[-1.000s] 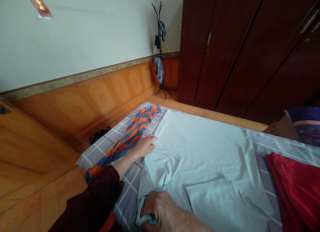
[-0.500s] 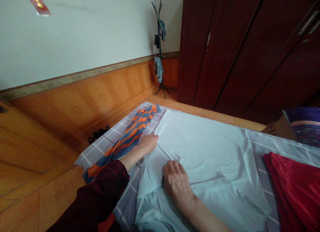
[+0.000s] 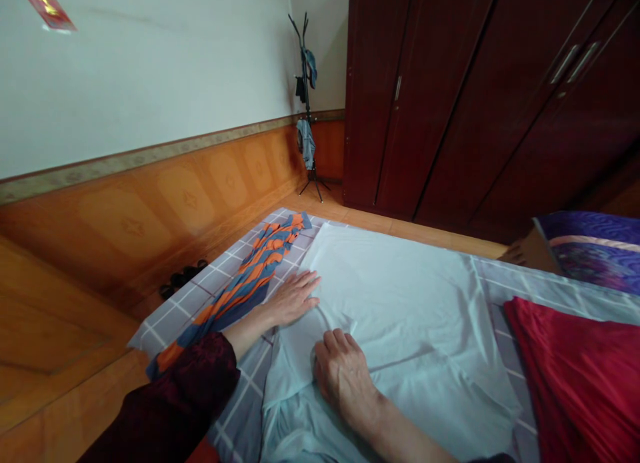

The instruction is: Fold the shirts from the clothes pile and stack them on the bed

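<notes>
A pale blue-white garment [image 3: 400, 283] lies spread over a grey checked cloth [image 3: 175, 306]. My left hand [image 3: 294, 298] rests on the garment's left edge, fingers apart and palm down. Nearer to me, my right hand [image 3: 343, 366] is closed on the garment, its fingers curled and the fingertips hidden under the knuckles. Between the hands the fabric shows small wrinkles, and its near part is bunched. An orange and blue striped garment [image 3: 260, 263] lies crumpled to the left, partly behind my left sleeve.
Red fabric [image 3: 585, 370] lies at the right. Behind it is a purple patterned item [image 3: 595, 250] beside a cardboard piece. A coat stand [image 3: 307, 103] stands in the corner by a dark red wardrobe [image 3: 425, 103]. Dark shoes [image 3: 183, 276] are on the floor at left.
My left hand has loosened from the garment's edge and spread its fingers flat. My right hand keeps its curled pose. The view has turned slightly to the right.
</notes>
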A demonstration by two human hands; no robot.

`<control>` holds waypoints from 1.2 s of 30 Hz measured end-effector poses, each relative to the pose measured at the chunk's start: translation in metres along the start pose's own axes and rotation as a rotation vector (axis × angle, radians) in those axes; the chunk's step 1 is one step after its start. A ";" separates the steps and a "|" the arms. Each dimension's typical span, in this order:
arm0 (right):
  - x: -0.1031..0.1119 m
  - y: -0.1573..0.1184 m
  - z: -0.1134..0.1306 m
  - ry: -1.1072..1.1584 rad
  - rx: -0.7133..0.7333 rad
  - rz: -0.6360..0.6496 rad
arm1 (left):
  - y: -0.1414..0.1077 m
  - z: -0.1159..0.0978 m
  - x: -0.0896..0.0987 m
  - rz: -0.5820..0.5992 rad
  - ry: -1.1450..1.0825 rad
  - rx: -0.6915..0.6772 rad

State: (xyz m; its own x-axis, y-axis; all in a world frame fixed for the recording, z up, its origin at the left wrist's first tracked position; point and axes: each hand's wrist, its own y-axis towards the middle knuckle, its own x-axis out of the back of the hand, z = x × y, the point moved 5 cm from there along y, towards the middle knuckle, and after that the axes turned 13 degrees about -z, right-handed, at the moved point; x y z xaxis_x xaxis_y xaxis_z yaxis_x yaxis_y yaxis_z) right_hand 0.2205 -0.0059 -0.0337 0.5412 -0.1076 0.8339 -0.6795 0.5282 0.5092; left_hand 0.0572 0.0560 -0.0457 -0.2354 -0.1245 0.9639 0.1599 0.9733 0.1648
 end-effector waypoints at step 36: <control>-0.002 0.009 -0.036 0.031 -0.375 -0.078 | 0.061 0.031 0.021 -0.128 -0.121 0.038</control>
State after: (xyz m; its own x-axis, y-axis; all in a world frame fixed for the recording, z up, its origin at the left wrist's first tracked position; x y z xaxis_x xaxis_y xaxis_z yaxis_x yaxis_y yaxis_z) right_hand 0.2310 0.0295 -0.0381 0.6029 -0.1370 0.7860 -0.4102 0.7918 0.4526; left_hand 0.0324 0.1186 -0.0214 -0.3659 -0.2260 0.9028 0.0855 0.9578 0.2745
